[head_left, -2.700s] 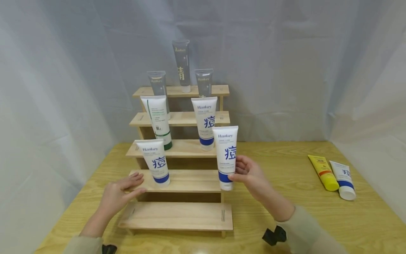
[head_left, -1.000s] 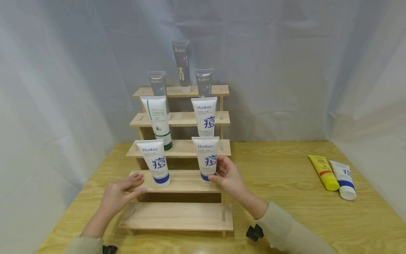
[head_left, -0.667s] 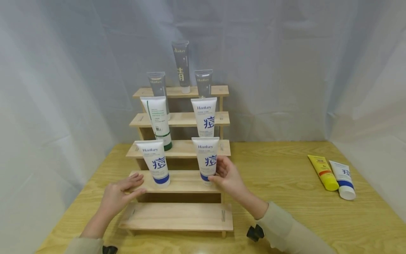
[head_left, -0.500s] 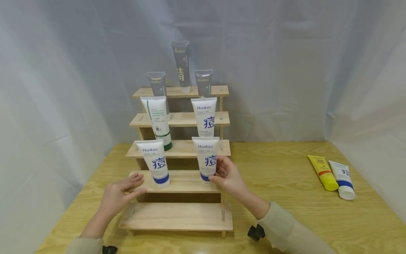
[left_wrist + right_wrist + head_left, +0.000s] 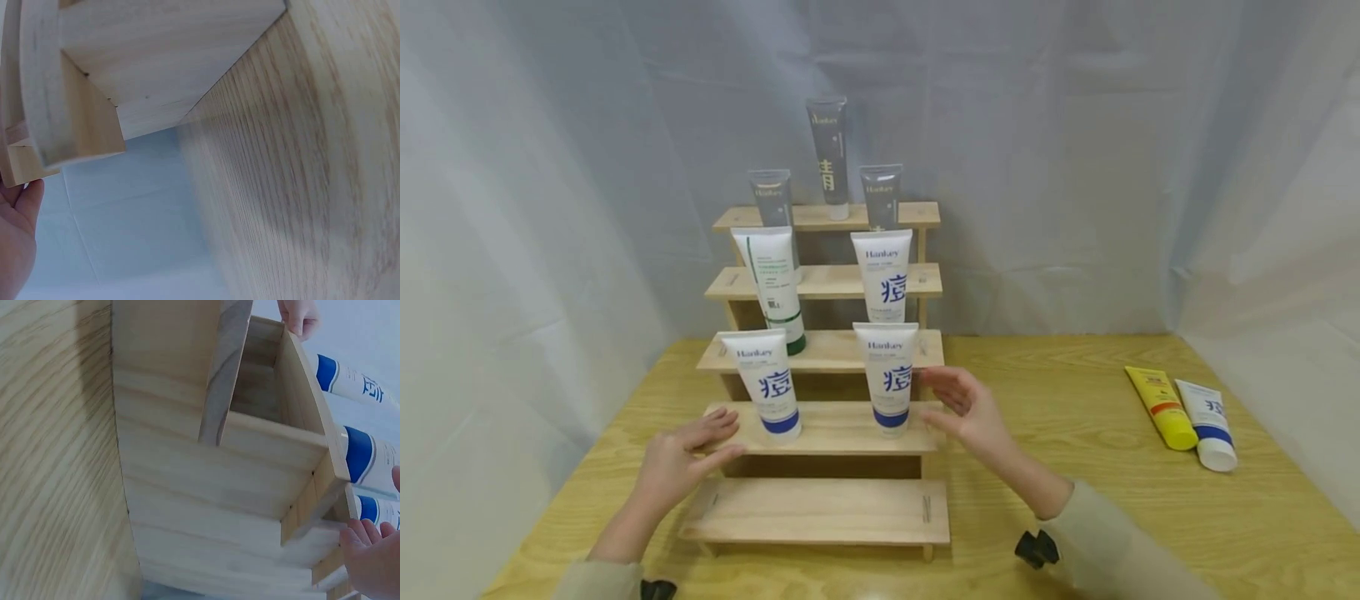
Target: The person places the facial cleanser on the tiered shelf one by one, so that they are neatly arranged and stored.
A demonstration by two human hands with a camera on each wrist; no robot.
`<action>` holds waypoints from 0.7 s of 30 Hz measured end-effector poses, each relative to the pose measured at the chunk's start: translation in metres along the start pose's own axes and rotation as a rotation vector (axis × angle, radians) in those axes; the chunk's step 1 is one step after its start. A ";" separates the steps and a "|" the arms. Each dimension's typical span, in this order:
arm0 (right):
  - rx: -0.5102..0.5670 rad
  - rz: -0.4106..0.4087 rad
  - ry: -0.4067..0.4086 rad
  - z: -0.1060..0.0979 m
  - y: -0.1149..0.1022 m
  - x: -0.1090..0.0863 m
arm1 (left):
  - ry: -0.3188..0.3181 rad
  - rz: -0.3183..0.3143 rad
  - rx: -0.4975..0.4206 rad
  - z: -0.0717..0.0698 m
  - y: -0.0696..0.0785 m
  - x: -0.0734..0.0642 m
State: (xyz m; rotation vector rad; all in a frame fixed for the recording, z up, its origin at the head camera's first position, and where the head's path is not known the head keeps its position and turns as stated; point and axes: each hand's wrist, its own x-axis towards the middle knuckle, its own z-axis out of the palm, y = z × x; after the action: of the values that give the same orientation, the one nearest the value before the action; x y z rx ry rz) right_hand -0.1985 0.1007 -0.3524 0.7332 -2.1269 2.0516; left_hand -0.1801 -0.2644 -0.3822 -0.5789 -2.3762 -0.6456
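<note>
On the wooden tiered stand [image 5: 812, 510], a white tube with a blue band [image 5: 887, 358] stands cap down at the right of the second step from the bottom. Beside it my right hand [image 5: 966, 412] is open, its fingers and thumb spread just off the tube's right side. A matching white tube [image 5: 760, 375] stands at the left of that same step. My left hand [image 5: 681, 454] rests on the step's left end, fingers lying over the board and thumb along the front edge. In the left wrist view, its thumb [image 5: 30, 200] touches the board's corner.
Higher steps hold a white and green tube [image 5: 771, 279], another blue-banded tube [image 5: 882, 271] and grey tubes, one at the top [image 5: 829, 150]. A yellow tube [image 5: 1163, 408] and a white tube [image 5: 1208, 421] lie on the table [image 5: 1037, 375] at right. A pale curtain [image 5: 1037, 167] hangs behind.
My right hand carried the white tube leftward onto the step, held it there, then let go and drew back a little to the right. The left hand stayed in place.
</note>
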 end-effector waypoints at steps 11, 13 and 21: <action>-0.132 -0.029 0.057 -0.038 -0.001 -0.013 | -0.019 -0.009 0.001 0.000 0.000 0.000; -0.156 -0.024 0.064 -0.047 0.000 -0.016 | -0.020 -0.011 0.002 0.000 0.000 0.000; -0.260 0.004 0.126 -0.082 0.004 -0.029 | -0.002 0.007 0.010 0.000 -0.002 0.000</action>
State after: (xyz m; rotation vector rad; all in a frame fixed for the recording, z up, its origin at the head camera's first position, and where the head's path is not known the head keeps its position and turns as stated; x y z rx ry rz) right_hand -0.1959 0.1872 -0.3605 0.5487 -2.2631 1.7252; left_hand -0.1810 -0.2658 -0.3832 -0.5838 -2.3766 -0.6300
